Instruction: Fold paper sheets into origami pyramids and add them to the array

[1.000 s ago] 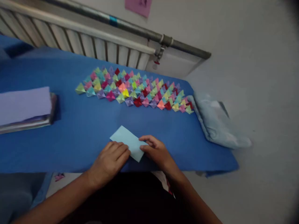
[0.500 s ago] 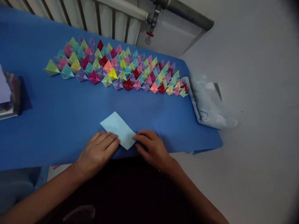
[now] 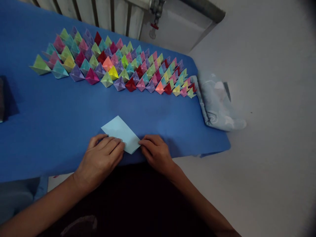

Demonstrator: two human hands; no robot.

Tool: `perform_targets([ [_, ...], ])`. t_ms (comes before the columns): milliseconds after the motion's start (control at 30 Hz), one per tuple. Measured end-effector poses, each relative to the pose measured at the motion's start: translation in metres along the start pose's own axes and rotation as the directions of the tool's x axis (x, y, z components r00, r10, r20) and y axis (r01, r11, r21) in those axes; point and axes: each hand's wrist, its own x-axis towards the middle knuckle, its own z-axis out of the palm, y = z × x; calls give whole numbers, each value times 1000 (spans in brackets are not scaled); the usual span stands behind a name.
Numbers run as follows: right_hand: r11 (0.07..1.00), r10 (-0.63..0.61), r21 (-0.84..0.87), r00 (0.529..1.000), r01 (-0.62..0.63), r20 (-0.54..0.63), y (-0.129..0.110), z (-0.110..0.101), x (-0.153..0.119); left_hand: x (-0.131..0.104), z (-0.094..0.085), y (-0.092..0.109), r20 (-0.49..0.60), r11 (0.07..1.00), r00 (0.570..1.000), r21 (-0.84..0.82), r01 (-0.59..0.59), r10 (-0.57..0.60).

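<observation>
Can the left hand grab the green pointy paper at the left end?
Probably yes: only blue cloth lies between the left hand and the green pointy paper, though the hand would have to leave the light-blue sheet.

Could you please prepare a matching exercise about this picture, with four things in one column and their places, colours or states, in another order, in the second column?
Things
1. Right hand
2. Folded paper pieces
3. Valve knob
4. Folded cloth

Places, colours, states
A. Red, near the radiator
B. Fingers at the right corner of the pale blue paper
C. Grey-blue, at the right end of the blue table
D. Many colours, standing in rows

Right pairs: 1-B, 2-D, 3-A, 4-C
</observation>
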Motion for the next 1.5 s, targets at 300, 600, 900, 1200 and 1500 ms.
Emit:
perform_targets([
  [300,989,111,108,991,-102,-77,-4,0,5,7,5,-5,33,983,985,-66,171,-169],
  [600,970,215,135,973,-202,-87,-7,2,9,11,10,-7,46,962,964,-69,265,-262],
  [900,955,271,144,960,-260,-66,-10,-1,11,12,15,-10,31,946,950,-90,312,-310],
  [1200,944,303,152,952,-294,-38,-11,-1,13,10,17,-14,23,959,959,-36,282,-281],
  [1500,922,351,155,935,-354,49,-15,-10,17,3,14,-26,29,970,970,40,239,-240],
])
